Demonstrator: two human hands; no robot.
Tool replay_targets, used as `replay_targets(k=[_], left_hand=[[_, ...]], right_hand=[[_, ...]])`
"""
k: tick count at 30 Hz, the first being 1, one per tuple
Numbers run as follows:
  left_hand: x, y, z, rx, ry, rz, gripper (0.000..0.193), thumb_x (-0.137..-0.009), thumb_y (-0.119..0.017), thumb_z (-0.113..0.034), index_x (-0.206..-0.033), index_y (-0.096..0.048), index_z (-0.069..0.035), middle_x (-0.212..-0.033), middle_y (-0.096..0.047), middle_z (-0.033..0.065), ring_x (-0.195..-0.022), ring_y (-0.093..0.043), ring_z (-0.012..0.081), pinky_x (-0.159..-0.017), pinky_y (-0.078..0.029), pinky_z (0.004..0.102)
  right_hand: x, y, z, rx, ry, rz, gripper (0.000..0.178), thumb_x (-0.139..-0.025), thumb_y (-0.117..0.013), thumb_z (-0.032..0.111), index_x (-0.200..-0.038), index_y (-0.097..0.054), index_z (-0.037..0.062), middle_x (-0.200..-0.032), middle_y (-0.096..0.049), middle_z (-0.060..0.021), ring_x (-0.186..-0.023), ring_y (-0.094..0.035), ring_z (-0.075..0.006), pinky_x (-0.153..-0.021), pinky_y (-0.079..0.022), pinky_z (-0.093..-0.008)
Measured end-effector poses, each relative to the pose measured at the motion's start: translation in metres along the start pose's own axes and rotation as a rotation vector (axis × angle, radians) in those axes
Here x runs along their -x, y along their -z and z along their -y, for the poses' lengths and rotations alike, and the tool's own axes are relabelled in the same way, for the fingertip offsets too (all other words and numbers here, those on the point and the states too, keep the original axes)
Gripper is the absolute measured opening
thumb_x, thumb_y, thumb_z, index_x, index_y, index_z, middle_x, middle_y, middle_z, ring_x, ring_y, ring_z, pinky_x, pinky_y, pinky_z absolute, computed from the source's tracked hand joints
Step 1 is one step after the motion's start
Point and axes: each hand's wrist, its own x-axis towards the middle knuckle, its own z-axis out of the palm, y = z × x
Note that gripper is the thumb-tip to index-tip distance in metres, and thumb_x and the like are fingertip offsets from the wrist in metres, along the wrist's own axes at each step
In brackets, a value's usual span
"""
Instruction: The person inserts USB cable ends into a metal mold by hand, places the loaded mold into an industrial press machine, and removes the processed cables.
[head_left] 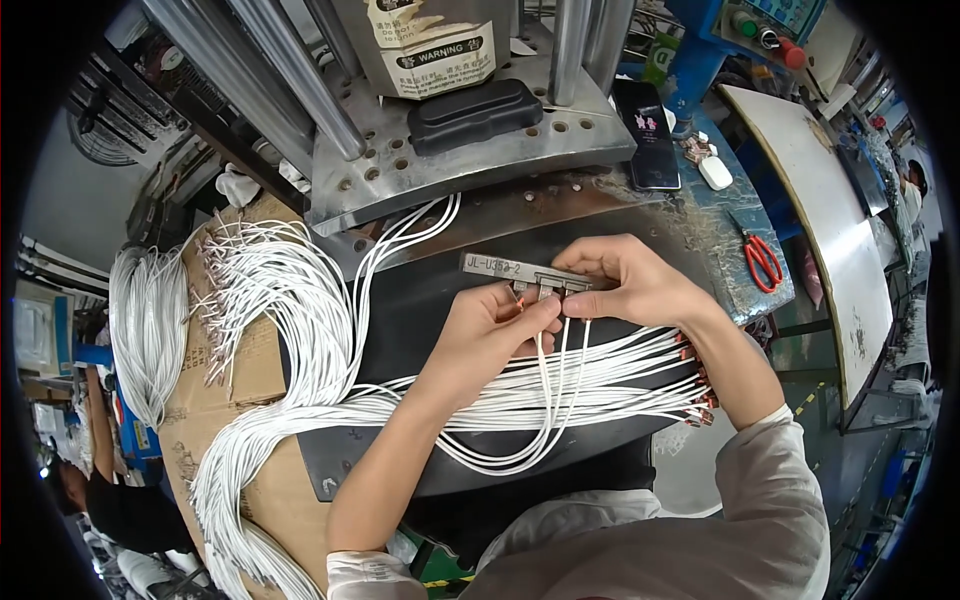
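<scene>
2 hands (pixel 505 325) hold 1 metal block (pixel 522 271) w/ sev. cables (pixel 547 400).

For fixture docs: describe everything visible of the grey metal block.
The block is a narrow, metallic-looking bar with dark characters on its face and recesses toward its right. It slopes slightly down rightward above the black surface. The right hand grips its right end; the left hand sits at its near side, contact unclear. White cables lead to that side.
</scene>
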Motion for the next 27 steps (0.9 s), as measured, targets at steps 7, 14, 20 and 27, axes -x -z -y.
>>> replay_targets(k=[7, 14, 20, 27], left_hand=[[0.004, 0.01, -0.006, -0.102, 0.123, 0.105, 0.035, -0.094, -0.073, -0.021, -0.119, -0.069, 0.002, -0.091, -0.07, 0.0017, -0.078, -0.066, 0.0077, -0.072, -0.059, 0.0235], [-0.001, 0.009, -0.003, -0.098, 0.118, 0.076, 0.039, -0.089, -0.078, -0.018, -0.12, -0.068, 0.004, -0.094, -0.072, 0.0069, -0.079, -0.069, 0.0111, -0.07, -0.06, 0.0239], [0.003, 0.005, -0.005, -0.192, 0.003, -0.051, 0.029, -0.092, -0.075, -0.026, -0.105, -0.075, 0.0, -0.08, -0.071, 0.0037, -0.067, -0.065, 0.0064, -0.062, -0.055, 0.0221], [0.005, -0.001, -0.002, -0.679, -0.258, -0.266, 0.028, -0.093, -0.073, -0.025, -0.086, -0.076, 0.002, -0.068, -0.07, 0.0066, -0.052, -0.061, 0.0104, -0.05, -0.048, 0.0273]], right_hand=[[-0.001, 0.008, 0.015, 0.02, -0.18, -0.099, 0.038, -0.083, -0.08, 0.002, -0.116, -0.063, -0.0045, -0.096, -0.073, -0.0089, -0.084, -0.066, -0.0087, -0.071, -0.052, -0.0219], [0.0, 0.01, 0.01, 0.045, -0.14, -0.066, 0.037, -0.081, -0.082, 0.001, -0.114, -0.066, -0.0043, -0.093, -0.074, -0.009, -0.08, -0.066, -0.0083, -0.067, -0.052, -0.0212], [-0.007, 0.013, 0.021, 0.142, -0.175, -0.034, 0.033, -0.077, -0.083, 0.002, -0.107, -0.071, -0.0036, -0.095, -0.074, -0.0077, -0.082, -0.067, -0.0109, -0.07, -0.053, -0.0245], [-0.031, 0.015, 0.019, 0.87, 0.288, -0.012, 0.033, -0.073, -0.083, 0.006, -0.104, -0.073, 0.0017, -0.099, -0.068, -0.0093, -0.097, -0.063, -0.0253, -0.085, -0.05, -0.0357]])
